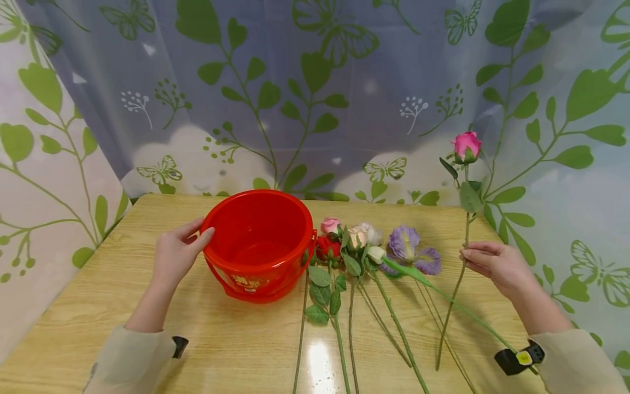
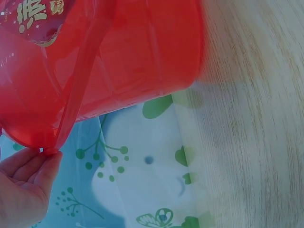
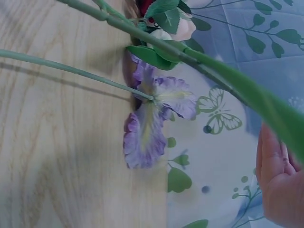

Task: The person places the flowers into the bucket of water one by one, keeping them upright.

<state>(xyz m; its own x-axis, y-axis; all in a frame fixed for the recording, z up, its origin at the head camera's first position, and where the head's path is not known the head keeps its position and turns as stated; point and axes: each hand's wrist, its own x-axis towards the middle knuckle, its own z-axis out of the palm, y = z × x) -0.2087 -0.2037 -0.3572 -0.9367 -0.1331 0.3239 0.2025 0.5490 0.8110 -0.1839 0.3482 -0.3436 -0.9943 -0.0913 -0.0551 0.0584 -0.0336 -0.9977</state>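
A red plastic bucket (image 1: 261, 282) stands upright on the table, its open top showing a bare inside. My left hand (image 1: 178, 249) pinches its left rim, thumb toward the front; the left wrist view shows the fingertips at the rim beside the bucket's handle (image 2: 80, 76). My right hand (image 1: 502, 268) pinches the stem of a bright pink rose (image 1: 466, 146) between thumb and fingers. That rose stands nearly upright, bloom on top, the stem's lower end over the table's right part. In the right wrist view a green leaf partly covers the right hand (image 3: 280, 190).
Right of the bucket lie a red rose (image 1: 327, 248), a pale pink rose (image 1: 331, 225), cream and white blooms (image 1: 358, 235) and a purple iris (image 1: 404, 242), stems toward the front edge. A patterned cloth (image 1: 275, 109) hangs behind the wooden table (image 1: 236, 345).
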